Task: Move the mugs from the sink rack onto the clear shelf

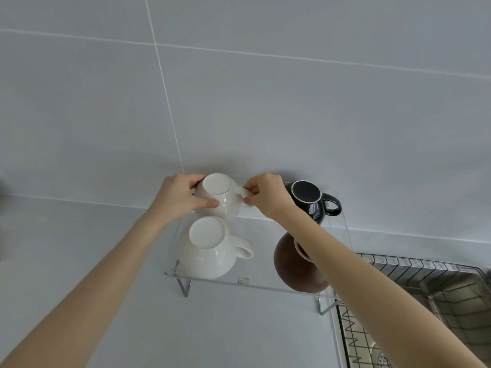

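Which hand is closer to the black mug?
The right hand. It pinches the handle of the back white mug, right beside the black mug. The left hand holds that white mug's other side, farther from the black one.

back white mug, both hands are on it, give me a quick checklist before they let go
1. Left hand grips the back white mug body: ok.
2. Right hand pinches its handle: ok.
3. Mug upside down like the others: ok.
4. Apart from front white mug: cannot tell, they overlap in view.
5. Clear of black mug: ok.
6. Rim resting flat on clear shelf: cannot tell.
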Demonstrator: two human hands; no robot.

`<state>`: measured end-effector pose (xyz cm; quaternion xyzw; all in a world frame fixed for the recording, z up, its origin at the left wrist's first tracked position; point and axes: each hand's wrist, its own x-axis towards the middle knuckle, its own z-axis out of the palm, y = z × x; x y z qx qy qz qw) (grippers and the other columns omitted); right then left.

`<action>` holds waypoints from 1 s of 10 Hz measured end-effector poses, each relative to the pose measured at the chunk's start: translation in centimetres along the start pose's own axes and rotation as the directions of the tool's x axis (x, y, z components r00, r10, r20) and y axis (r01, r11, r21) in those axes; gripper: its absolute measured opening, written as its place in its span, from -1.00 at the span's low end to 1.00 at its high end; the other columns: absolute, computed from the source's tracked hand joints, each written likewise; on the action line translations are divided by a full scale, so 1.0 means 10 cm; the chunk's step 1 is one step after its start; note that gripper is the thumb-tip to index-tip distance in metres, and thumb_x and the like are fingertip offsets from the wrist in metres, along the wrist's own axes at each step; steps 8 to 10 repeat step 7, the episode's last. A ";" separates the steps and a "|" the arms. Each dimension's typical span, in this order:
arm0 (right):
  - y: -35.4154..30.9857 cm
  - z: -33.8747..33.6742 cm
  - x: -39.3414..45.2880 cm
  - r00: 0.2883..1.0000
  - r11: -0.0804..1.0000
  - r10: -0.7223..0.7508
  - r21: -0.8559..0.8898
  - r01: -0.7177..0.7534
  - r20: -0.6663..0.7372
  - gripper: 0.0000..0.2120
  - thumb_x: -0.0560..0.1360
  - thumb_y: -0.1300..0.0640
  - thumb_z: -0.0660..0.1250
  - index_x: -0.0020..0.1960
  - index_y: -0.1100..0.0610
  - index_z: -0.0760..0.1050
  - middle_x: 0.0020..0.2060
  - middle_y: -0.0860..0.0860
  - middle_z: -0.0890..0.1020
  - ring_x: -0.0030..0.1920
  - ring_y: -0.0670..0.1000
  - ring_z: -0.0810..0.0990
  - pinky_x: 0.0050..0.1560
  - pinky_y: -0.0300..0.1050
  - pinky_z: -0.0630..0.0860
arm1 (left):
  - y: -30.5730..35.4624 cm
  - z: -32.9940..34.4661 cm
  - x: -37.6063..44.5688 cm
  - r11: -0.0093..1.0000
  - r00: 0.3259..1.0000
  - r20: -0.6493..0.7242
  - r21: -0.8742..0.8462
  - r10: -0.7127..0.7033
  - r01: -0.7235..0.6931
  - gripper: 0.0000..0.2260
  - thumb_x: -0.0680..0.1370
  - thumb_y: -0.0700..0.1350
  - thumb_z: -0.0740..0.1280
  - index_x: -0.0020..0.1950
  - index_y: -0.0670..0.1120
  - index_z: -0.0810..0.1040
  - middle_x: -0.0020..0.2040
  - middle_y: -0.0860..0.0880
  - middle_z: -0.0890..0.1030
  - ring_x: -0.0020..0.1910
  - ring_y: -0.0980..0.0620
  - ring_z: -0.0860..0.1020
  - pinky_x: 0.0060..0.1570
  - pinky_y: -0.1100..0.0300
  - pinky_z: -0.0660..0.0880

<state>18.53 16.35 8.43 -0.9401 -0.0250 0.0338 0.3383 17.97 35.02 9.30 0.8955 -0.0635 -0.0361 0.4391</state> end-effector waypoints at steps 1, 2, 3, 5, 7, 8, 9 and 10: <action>0.00 -0.03 0.02 1.000 1.000 0.005 0.021 -0.006 0.014 -0.82 0.33 0.33 0.37 -0.07 0.26 0.62 -0.14 0.22 0.69 -0.07 0.18 0.62 0.01 0.05 0.57 | 0.01 0.03 -0.02 1.000 1.000 -0.024 0.011 -0.014 0.015 -0.55 0.12 0.01 0.50 -0.01 0.02 0.62 -0.04 -0.10 0.69 0.06 -0.10 0.60 0.12 -0.06 0.51; 0.02 -0.01 0.03 1.000 1.000 -0.006 0.031 0.006 -0.002 -0.83 0.33 0.33 0.37 -0.08 0.25 0.62 -0.14 0.21 0.69 -0.07 0.18 0.62 0.01 0.06 0.56 | 0.01 0.04 -0.03 0.999 0.999 -0.037 0.030 -0.014 0.015 -0.56 0.16 -0.02 0.54 0.02 0.02 0.62 -0.05 -0.09 0.70 0.05 -0.10 0.60 0.11 -0.03 0.50; 0.05 0.02 0.02 1.000 0.999 -0.012 0.045 0.013 -0.016 -0.83 0.33 0.33 0.37 -0.08 0.24 0.61 -0.15 0.22 0.69 -0.06 0.20 0.62 0.02 0.08 0.56 | -0.02 0.06 -0.03 1.000 0.998 -0.051 0.010 -0.020 0.021 -0.50 0.11 0.05 0.49 0.04 0.04 0.61 -0.04 -0.08 0.70 0.02 -0.06 0.62 0.13 -0.02 0.51; 0.05 0.02 0.00 1.000 0.998 -0.024 0.054 0.024 0.001 -0.76 0.37 0.33 0.35 0.03 0.25 0.58 -0.05 0.22 0.67 0.01 0.20 0.60 0.10 0.06 0.52 | -0.01 0.05 0.01 0.997 0.999 -0.024 0.064 -0.036 0.038 -0.57 0.20 -0.08 0.56 0.05 -0.01 0.61 -0.03 -0.11 0.69 0.03 -0.10 0.60 0.11 0.00 0.50; -0.09 -0.44 -0.42 0.993 0.984 -0.101 0.139 0.110 -0.066 -0.61 0.47 0.22 0.30 0.29 0.13 0.39 0.18 0.14 0.57 0.19 0.08 0.54 0.26 -0.09 0.42 | 0.33 0.08 0.03 0.975 0.999 -0.033 0.223 -0.015 0.022 -0.30 0.30 -0.05 0.49 0.37 -0.11 0.29 0.34 -0.17 0.44 0.33 -0.14 0.38 0.26 0.09 0.32; -0.09 -0.44 -0.42 0.993 0.984 -0.101 0.139 0.110 -0.066 -0.61 0.47 0.22 0.30 0.29 0.13 0.39 0.18 0.14 0.57 0.19 0.08 0.54 0.26 -0.09 0.42 | 0.33 0.08 0.03 0.975 0.999 -0.033 0.223 -0.015 0.022 -0.30 0.30 -0.05 0.49 0.37 -0.11 0.29 0.34 -0.17 0.44 0.33 -0.14 0.38 0.26 0.09 0.32; -0.09 -0.44 -0.42 0.993 0.984 -0.101 0.139 0.110 -0.066 -0.61 0.47 0.22 0.30 0.29 0.13 0.39 0.18 0.14 0.57 0.19 0.08 0.54 0.26 -0.09 0.42 | 0.33 0.08 0.03 0.975 0.999 -0.033 0.223 -0.015 0.022 -0.30 0.30 -0.05 0.49 0.37 -0.11 0.29 0.34 -0.17 0.44 0.33 -0.14 0.38 0.26 0.09 0.32; -0.09 -0.44 -0.42 0.993 0.984 -0.101 0.139 0.110 -0.066 -0.61 0.47 0.22 0.30 0.29 0.13 0.39 0.18 0.14 0.57 0.19 0.08 0.54 0.26 -0.09 0.42 | 0.33 0.08 0.03 0.975 0.999 -0.033 0.223 -0.015 0.022 -0.30 0.30 -0.05 0.49 0.37 -0.11 0.29 0.34 -0.17 0.44 0.33 -0.14 0.38 0.26 0.09 0.32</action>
